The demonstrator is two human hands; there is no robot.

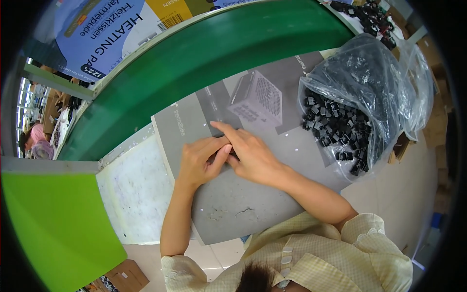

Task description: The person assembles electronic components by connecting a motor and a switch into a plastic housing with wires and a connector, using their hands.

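My left hand (198, 158) and my right hand (253, 155) meet over the middle of a grey printed cardboard sheet (272, 182). The left fingers curl inward, with the thumb bent up against the right hand. Across the left fingertips lies the right hand; its index finger stretches out to the far left and its other fingers fold under. Anything pinched between them is hidden, apart from a dark gap. To the right, a clear plastic bag (362, 73) lies on its side, its mouth spilling several small black plastic parts (335, 121) onto the sheet.
A green conveyor belt (194, 73) curves along the far side, with a blue and yellow carton (104, 36) beyond it. At the left are a white worn tabletop (131, 190) and a bright green panel (53, 214). Black parts (372, 19) heap at the far right. A brown box (127, 277) stands below.
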